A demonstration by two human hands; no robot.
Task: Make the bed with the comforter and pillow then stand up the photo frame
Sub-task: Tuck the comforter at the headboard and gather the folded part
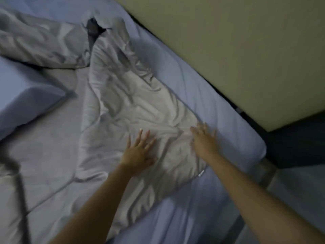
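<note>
A grey comforter point(133, 110) lies crumpled in a long twisted ridge across the bed, its near corner spread flat. My left hand point(139, 150) rests flat on that corner with fingers straight and spread. My right hand point(204, 140), slightly blurred, lies flat on the comforter's right edge with fingers extended. A blue pillow point(26, 97) sits at the left on the bed. No photo frame is in view.
The blue fitted sheet point(211, 106) covers the mattress, whose rounded corner is at the right. A beige wall point(237, 41) runs along the far side of the bed. A dark gap and floor point(295, 143) lie beyond the mattress corner.
</note>
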